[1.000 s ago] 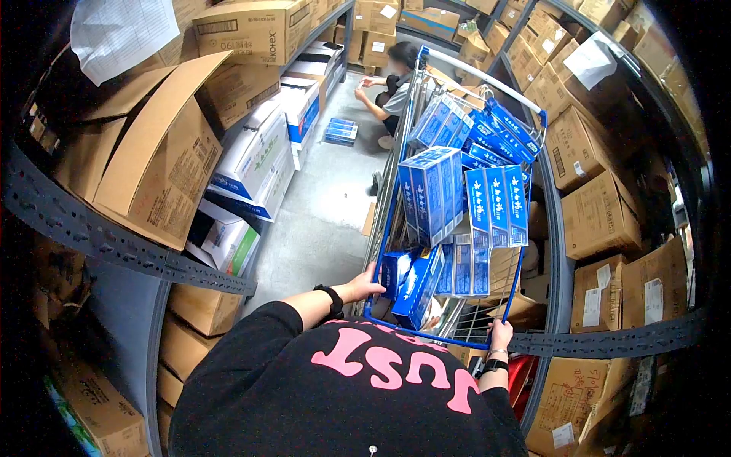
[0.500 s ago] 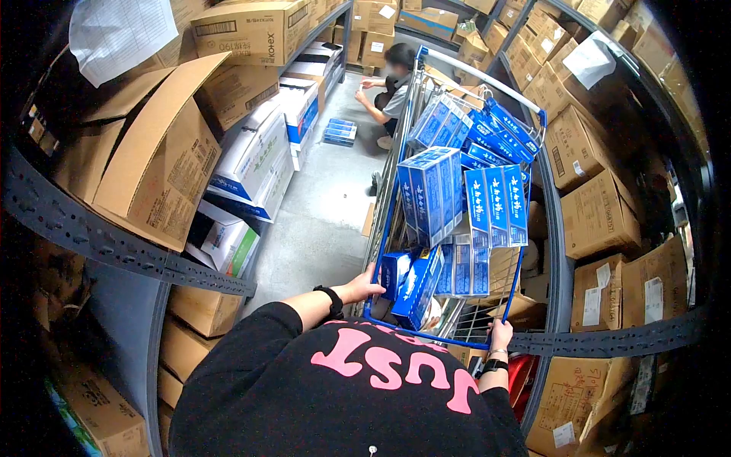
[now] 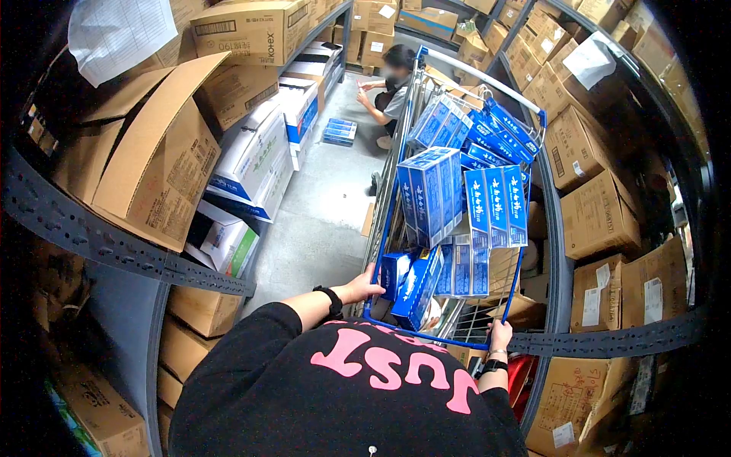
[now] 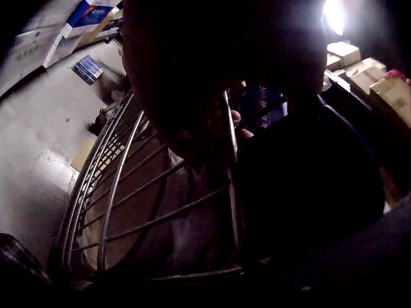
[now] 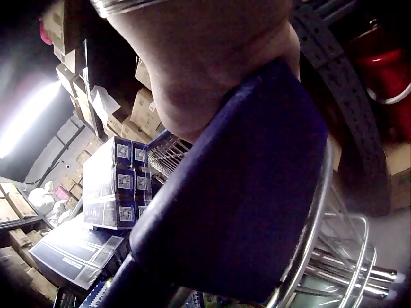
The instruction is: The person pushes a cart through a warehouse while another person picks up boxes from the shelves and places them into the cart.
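Note:
A wire shopping cart (image 3: pixel 512 293) with a blue rim stands in front of me, loaded with blue-and-white toothpaste-like boxes (image 3: pixel 430 194). My left hand (image 3: pixel 363 289) grips its rim at the near left corner, beside two smaller blue boxes (image 3: pixel 415 293). In the left wrist view this hand is mostly dark, with fingertips (image 4: pixel 237 119) curled round past the wire. At the near right corner my right hand (image 3: pixel 499 333) holds the rim. The right wrist view shows that hand (image 5: pixel 212 70) against the blue plastic corner piece (image 5: pixel 237 186), which hides its fingers.
Shelves with brown cartons (image 3: pixel 601 217) line both sides of the aisle. An open carton (image 3: pixel 164 152) juts out on the left, above white boxes (image 3: pixel 255 156). Ahead, a person (image 3: pixel 394 95) crouches left of the cart, near a small stack of blue packs (image 3: pixel 339 131) on the floor.
The crouching person's head and hands have shifted slightly. Both my hands stay on the cart rim, and the cart and its load have hardly moved.

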Available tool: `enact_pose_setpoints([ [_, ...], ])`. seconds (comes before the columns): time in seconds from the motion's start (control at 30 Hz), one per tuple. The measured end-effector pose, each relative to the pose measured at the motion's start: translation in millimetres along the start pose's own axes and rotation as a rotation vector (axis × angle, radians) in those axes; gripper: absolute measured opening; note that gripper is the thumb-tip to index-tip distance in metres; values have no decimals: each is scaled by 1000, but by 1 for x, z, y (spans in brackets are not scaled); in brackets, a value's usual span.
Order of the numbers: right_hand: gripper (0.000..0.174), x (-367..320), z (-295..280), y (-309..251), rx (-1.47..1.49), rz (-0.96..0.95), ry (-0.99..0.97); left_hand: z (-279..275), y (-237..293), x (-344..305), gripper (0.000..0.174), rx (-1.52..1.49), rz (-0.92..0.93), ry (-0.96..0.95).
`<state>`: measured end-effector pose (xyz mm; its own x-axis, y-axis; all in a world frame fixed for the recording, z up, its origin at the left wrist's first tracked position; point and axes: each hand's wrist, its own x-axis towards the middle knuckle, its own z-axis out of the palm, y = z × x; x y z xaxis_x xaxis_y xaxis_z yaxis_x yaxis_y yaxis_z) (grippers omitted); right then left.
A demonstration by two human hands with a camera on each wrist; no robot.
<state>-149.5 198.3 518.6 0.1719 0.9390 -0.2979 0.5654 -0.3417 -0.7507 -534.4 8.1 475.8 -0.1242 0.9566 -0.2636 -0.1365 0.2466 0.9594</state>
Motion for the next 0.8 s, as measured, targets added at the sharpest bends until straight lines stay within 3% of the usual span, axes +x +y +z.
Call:
enact_pose_setpoints([
  [0.8, 14, -2, 2, -4, 31, 13, 13, -1, -13, 6, 61, 42, 1, 1],
])
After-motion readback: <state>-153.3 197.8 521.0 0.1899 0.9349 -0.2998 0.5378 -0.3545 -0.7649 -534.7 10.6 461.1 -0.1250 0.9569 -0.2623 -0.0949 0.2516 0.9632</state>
